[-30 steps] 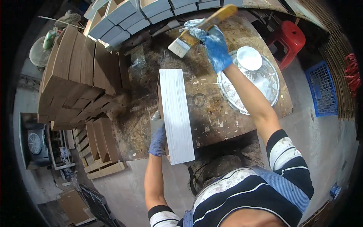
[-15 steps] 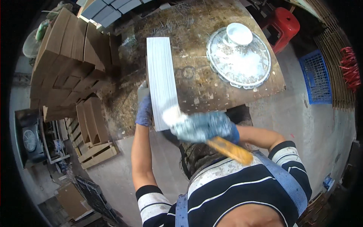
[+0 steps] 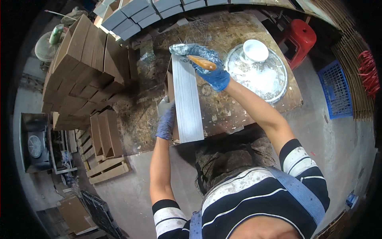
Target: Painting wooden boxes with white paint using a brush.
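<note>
White-faced box, at near edge of worktable: brush carried from box's near end to far end, work shifted there.
Brush handle wrapped by fingers of right hand; box steadied by left hand, finger closure cannot be told. Worktable paint-spotted; brown boxes stacked left, red stool set right.

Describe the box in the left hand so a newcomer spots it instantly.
Find the paint-spattered brown table in mid-view. At its near edge, the left hand holds a long, narrow box, the right hand over its far end. Its upturned face is streaky white, unlike the plain brown boxes stacked on the left.
</note>
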Demonstrator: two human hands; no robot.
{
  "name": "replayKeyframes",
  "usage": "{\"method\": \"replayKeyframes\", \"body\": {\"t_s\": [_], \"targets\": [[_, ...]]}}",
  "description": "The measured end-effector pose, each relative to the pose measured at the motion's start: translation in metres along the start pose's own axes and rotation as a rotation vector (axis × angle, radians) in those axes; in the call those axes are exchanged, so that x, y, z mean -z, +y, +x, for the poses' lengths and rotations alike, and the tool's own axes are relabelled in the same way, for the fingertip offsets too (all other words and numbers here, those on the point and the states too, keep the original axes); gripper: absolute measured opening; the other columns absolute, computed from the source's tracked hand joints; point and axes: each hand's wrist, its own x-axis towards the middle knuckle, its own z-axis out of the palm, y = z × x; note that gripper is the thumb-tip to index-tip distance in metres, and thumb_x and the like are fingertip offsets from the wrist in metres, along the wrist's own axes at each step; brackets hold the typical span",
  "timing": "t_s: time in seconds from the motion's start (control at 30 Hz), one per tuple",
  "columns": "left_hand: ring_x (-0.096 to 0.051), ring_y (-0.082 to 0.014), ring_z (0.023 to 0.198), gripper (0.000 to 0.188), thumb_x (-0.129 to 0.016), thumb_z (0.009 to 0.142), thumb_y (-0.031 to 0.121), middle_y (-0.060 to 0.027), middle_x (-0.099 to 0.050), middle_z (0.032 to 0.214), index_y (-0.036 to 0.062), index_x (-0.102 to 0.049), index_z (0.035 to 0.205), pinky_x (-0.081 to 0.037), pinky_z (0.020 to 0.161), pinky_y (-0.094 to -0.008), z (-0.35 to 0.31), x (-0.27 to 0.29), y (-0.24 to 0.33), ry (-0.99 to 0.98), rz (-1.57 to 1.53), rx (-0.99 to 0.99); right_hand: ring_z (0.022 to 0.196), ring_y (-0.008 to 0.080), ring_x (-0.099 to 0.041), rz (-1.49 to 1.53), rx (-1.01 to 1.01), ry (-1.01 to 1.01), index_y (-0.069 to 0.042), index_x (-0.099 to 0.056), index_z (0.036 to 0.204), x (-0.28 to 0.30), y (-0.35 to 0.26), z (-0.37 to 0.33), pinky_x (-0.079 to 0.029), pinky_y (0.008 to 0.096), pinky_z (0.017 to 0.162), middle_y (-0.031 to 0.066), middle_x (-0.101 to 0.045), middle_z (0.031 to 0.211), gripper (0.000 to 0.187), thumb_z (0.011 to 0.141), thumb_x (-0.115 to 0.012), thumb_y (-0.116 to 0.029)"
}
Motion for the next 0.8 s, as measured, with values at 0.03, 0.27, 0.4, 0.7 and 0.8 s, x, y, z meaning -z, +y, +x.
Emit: {"method": "replayKeyframes", "body": {"t_s": [0.03, 0.27, 0.4, 0.7, 0.8], "targets": [[-0.057, -0.0095, 0.067, 0.029, -0.061, 0.076, 0.021, -0.0053, -0.063, 0.08, -0.0012, -0.059, 0.095, -0.046, 0.06, -0.0242, 0.0, 0.001, 0.0, 0.007, 0.014, 0.014, 0.097, 0.0261, -0.057, 0.084, 0.003, -0.017, -0.007, -0.057, 0.104, -0.005, -0.005, -0.008, -0.045, 0.034, 0.083, 0.0111, -0.057, 0.108, 0.029, 0.075, -0.059, -0.008], [-0.059, -0.0111, 0.067, 0.029, -0.06, 0.077, 0.02, -0.0068, -0.064, 0.081, -0.0022, -0.059, 0.095, -0.047, 0.06, -0.0251, -0.007, 0.001, 0.005, -0.056, -0.046, 0.014, 0.101, 0.0281, -0.055, 0.035, 0.077, -0.522, -0.015, -0.055, 0.109, -0.007, -0.122, -0.117, -0.045, 0.0365, 0.083, 0.0106, -0.055, 0.113, 0.033, 0.076, -0.057, -0.017], [-0.059, -0.0125, 0.067, 0.03, -0.06, 0.075, 0.019, -0.0084, -0.064, 0.081, -0.0034, -0.059, 0.095, -0.047, 0.061, -0.0261, -0.008, 0.002, 0.002, 0.016, 0.048, 0.031, 0.105, 0.0206, -0.052, 0.511, -0.148, -0.863, -0.012, -0.054, 0.114, 0.002, -0.185, -0.114, -0.042, 0.0312, 0.089, 0.0067, -0.052, 0.117, 0.03, 0.086, -0.046, -0.02], [-0.059, -0.0125, 0.066, 0.03, -0.061, 0.076, 0.017, -0.0094, -0.063, 0.082, -0.005, -0.057, 0.097, -0.047, 0.059, -0.0251, 0.003, 0.002, -0.003, -0.014, -0.097, -0.007, 0.111, 0.0211, -0.046, 0.098, -0.444, -0.175, -0.011, -0.042, 0.124, 0.024, -0.049, -0.02, -0.041, 0.0318, 0.09, 0.0076, -0.049, 0.121, 0.042, 0.083, -0.046, -0.004], [-0.059, -0.0115, 0.066, 0.029, -0.061, 0.077, 0.014, -0.0085, -0.063, 0.081, -0.0047, -0.057, 0.099, -0.047, 0.057, -0.024, 0.004, 0.003, -0.005, -0.032, -0.13, 0.012, 0.113, 0.0223, -0.045, 0.232, -0.231, -0.172, -0.009, -0.04, 0.126, 0.011, -0.039, -0.029, -0.039, 0.0327, 0.094, 0.0088, -0.052, 0.118, 0.042, 0.085, -0.045, -0.006]]}}
